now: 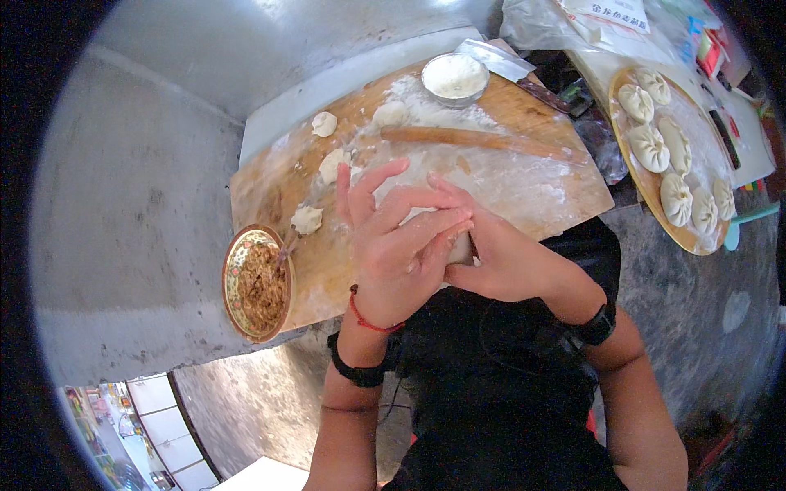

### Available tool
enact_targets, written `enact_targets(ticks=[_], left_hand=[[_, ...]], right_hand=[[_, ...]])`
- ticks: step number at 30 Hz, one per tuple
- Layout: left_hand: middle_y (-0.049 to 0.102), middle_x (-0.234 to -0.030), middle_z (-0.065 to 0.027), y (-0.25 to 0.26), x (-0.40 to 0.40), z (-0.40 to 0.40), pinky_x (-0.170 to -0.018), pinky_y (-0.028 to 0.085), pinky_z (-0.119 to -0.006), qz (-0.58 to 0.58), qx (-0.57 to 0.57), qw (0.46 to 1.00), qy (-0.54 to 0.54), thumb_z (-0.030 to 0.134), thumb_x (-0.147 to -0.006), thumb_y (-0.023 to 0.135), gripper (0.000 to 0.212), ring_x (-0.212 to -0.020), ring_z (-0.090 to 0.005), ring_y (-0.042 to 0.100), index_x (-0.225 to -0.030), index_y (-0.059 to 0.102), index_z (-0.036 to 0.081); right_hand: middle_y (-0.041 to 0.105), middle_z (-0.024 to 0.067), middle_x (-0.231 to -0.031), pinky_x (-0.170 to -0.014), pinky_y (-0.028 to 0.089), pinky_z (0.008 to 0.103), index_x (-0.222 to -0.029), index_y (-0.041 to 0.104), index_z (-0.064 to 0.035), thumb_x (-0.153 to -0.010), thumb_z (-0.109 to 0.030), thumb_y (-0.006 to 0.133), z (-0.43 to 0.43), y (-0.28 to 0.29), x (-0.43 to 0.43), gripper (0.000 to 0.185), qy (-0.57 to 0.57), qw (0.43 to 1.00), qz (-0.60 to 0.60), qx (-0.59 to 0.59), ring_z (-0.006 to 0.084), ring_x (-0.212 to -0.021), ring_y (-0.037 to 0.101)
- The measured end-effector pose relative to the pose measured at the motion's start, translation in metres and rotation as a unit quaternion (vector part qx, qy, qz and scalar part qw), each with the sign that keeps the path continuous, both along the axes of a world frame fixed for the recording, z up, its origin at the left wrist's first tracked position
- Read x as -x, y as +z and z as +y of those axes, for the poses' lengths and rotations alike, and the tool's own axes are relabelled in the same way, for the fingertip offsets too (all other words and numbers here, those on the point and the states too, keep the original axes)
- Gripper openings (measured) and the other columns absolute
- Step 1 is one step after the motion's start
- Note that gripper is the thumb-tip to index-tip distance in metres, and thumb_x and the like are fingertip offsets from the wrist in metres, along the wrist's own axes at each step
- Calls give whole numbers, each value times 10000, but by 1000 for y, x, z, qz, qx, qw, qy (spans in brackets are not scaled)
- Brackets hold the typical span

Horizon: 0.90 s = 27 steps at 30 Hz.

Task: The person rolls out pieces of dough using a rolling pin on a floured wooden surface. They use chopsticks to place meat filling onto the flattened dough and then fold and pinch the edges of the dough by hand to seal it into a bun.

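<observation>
My left hand, with a red cord at the wrist, meets my right hand over the near edge of a floured wooden board. Between them they hold a piece of dough, mostly hidden by the fingers; a dark bit of filling seems to show at its right side. Left of my hands, a patterned bowl contains brown minced filling and a utensil. Several dough pieces lie on the board beyond and left of my hands. Farther back rests a wooden rolling pin.
A bowl of flour and a cleaver are at the board's back right. To the right, a round wooden tray holds several pleated buns. A grey wall borders the left side.
</observation>
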State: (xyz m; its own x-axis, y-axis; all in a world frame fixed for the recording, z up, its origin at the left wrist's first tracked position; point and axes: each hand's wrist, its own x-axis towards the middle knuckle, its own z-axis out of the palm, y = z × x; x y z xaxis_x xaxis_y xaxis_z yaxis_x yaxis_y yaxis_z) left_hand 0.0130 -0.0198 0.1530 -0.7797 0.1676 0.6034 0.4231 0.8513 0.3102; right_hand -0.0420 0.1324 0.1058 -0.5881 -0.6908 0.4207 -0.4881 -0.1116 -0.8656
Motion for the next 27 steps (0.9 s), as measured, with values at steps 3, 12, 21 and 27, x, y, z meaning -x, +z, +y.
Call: enact_targets(ticks=[3, 12, 21, 27], left_hand=[[531, -1252, -78, -17, -4, -1, -1080, 228, -486, -45, -211, 976, -21, 177, -681, 785, 534, -1265, -283, 389, -1179, 601, 115], [530, -1266, -93, -106, -5, -4, -946, 458, -337, -268, -521, 810, 2, 77, -728, 755, 744, -1139, -192, 524, -1367, 378, 27], [570, -1185, -155, -177, 9, -18, -953, 420, -391, -238, -216, 943, 87, 77, -654, 732, 654, -1067, -324, 546, -1269, 510, 80], [528, -1223, -136, -175, 11, -14, -950, 434, -356, -190, -244, 948, 71, 92, -645, 769, 711, -1105, -283, 525, -1299, 490, 83]], right_hand=[[569, 173, -1139, -852, 481, 342, -1412, 238, 0, -747, -87, 705, -1, 4, 1, 818, 29, 981, -192, -23, 257, -999, 585], [575, 87, -1113, -838, 487, 296, -1376, 342, -14, -773, -68, 705, -16, -52, 12, 707, -5, 919, -392, 44, 149, -997, 570], [468, 158, -1361, -977, 416, 321, -1423, 213, 7, -815, -14, 644, 20, -111, 33, 746, -47, 966, -236, -93, 205, -1188, 494], [594, 124, -1221, -927, 463, 333, -1383, 319, -15, -814, -19, 612, 49, -135, 28, 640, -143, 953, -257, -66, 219, -1084, 583]])
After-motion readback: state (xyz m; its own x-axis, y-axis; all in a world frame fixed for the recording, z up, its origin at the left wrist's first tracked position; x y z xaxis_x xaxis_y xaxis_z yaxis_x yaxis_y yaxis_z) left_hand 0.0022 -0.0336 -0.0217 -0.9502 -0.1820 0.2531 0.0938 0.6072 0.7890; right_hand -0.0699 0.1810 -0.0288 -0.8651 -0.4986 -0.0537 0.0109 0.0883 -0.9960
